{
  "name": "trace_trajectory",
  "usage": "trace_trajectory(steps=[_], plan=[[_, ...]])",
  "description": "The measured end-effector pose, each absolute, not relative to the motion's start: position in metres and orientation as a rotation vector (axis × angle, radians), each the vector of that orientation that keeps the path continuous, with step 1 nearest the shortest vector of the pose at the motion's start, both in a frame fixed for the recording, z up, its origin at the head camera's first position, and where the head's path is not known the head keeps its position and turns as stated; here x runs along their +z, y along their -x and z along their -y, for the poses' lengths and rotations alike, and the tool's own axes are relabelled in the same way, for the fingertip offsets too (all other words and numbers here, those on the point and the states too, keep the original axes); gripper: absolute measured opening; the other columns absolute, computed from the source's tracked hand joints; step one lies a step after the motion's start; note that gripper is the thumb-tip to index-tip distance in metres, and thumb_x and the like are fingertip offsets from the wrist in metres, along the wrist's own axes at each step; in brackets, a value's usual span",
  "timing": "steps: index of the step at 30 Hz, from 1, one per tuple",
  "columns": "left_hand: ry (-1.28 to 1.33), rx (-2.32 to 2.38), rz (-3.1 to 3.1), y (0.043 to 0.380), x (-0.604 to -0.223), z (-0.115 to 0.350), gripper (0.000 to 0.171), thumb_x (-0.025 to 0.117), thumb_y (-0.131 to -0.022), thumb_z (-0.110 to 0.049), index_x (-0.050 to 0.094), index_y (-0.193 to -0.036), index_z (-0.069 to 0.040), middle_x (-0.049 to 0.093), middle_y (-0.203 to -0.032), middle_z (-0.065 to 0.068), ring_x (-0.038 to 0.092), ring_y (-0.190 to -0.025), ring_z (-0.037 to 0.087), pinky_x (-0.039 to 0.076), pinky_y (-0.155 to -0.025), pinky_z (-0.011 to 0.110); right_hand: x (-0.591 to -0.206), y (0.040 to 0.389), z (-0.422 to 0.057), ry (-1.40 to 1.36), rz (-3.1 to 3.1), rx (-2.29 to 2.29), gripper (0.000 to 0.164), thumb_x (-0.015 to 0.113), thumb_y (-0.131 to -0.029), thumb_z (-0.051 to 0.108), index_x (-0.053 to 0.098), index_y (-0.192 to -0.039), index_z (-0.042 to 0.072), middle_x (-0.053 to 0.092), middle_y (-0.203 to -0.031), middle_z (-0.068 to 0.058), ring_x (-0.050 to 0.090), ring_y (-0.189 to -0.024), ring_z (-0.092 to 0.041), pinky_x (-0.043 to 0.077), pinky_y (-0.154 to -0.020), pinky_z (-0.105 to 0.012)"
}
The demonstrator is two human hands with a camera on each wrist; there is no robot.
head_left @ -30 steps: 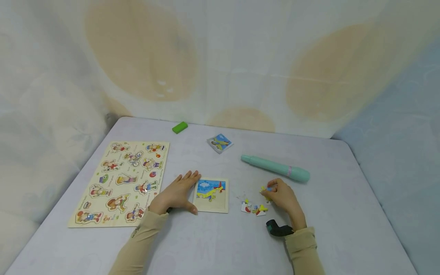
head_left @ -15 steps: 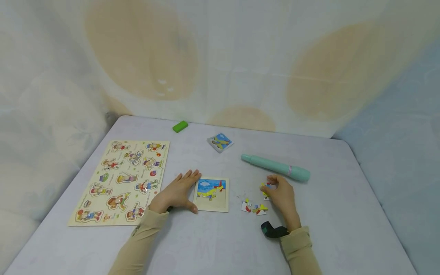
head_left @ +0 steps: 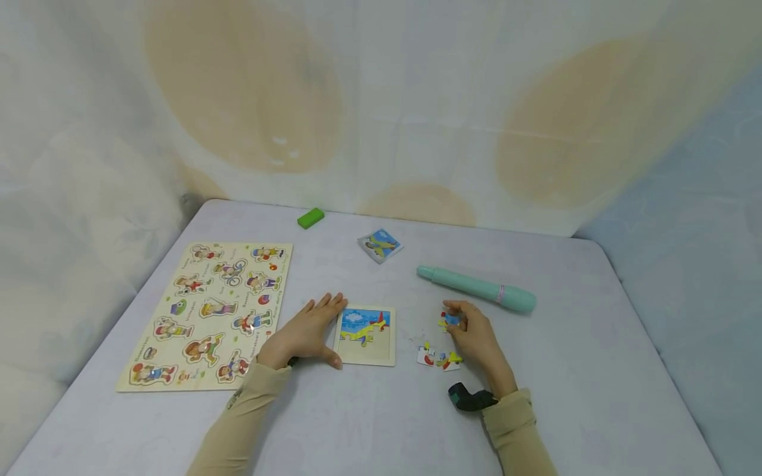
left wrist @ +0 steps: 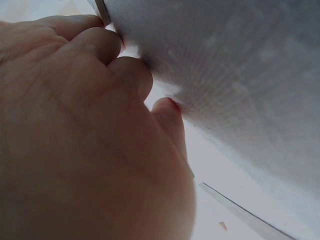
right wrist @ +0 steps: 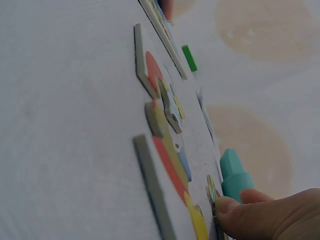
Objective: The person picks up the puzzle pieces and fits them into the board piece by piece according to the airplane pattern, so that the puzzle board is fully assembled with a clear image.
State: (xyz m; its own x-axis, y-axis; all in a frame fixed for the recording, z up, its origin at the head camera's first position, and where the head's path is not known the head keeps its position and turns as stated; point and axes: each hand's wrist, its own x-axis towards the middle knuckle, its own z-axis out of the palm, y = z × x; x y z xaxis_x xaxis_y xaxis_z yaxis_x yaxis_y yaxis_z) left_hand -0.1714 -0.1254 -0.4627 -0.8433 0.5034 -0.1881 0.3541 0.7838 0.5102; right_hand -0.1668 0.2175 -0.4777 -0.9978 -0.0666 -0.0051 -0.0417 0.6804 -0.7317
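My right hand [head_left: 478, 336] pinches a small jigsaw piece [head_left: 451, 319] in blue, yellow and red between thumb and fingers. In the right wrist view that piece [right wrist: 212, 192] shows edge-on at the thumb tip. Just below the hand lie several loose jigsaw pieces [head_left: 426, 356], white, red and yellow. To their left is a small wooden puzzle tray [head_left: 381, 354], its upper part filled with blue and yellow pieces and its lower part bare wood. My left hand [head_left: 306, 334] lies with spread fingers at the tray's left edge, fingertips at the upper corner, thumb near the lower one.
A large wooden peg puzzle board [head_left: 208, 324] with sports figures lies at the left. Behind the tray are a green block [head_left: 311, 218] and a small picture packet [head_left: 381, 245]. A mint-green tube [head_left: 476, 288] lies beyond my right hand. Cloth walls border the table [head_left: 369, 423].
My right hand has shifted left with the jigsaw piece between its fingers, and the piece has turned to show more blue. The left hand and the tray have stayed in place.
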Motion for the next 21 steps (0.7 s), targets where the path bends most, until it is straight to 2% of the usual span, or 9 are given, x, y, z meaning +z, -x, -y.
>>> trace_trajectory(steps=[5,11,15,21], plan=[[-0.652,0.672,-2.66,0.1719,-0.4628,0.125,0.119,0.091,-0.058,-0.038,0.026,-0.152,-0.002,0.019,-0.161,0.015,0.012,-0.151,0.036,0.009,-0.122,0.056,-0.4792,0.1674,-0.2188,0.104,-2.874,-1.217,0.044,0.066,-0.087,0.002,0.057,-0.131,0.006,0.061,-0.111,-0.012,0.043,-0.072,-0.015,0.036,-0.059,-0.02],[-0.645,0.671,-2.651,0.1727,-0.4642,0.1249,0.12,0.091,-0.059,-0.039,0.026,-0.153,-0.003,0.018,-0.162,0.013,0.01,-0.151,0.035,0.008,-0.123,0.055,-0.4792,0.1686,-0.2171,0.12,-2.853,-1.142,0.037,0.062,-0.09,0.001,0.06,-0.126,0.005,0.057,-0.116,-0.015,0.047,-0.085,-0.019,0.039,-0.072,-0.026],[-0.639,0.676,-2.65,0.1729,-0.4643,0.1256,0.12,0.091,-0.059,-0.038,0.026,-0.153,-0.003,0.018,-0.162,0.013,0.01,-0.151,0.034,0.008,-0.123,0.055,-0.4785,0.1694,-0.2196,0.088,-2.833,-1.201,0.031,0.063,-0.089,0.002,0.059,-0.12,0.005,0.056,-0.111,-0.015,0.047,-0.082,-0.02,0.039,-0.07,-0.025],[-0.649,0.684,-2.655,0.1726,-0.4658,0.1259,0.119,0.091,-0.059,-0.037,0.026,-0.153,-0.003,0.019,-0.162,0.014,0.011,-0.151,0.035,0.008,-0.123,0.055,-0.4782,0.17,-0.2197,-0.097,-2.822,-1.381,0.018,0.068,-0.09,0.014,0.063,-0.106,0.005,0.068,-0.098,-0.011,0.056,-0.079,-0.012,0.046,-0.066,-0.018]])
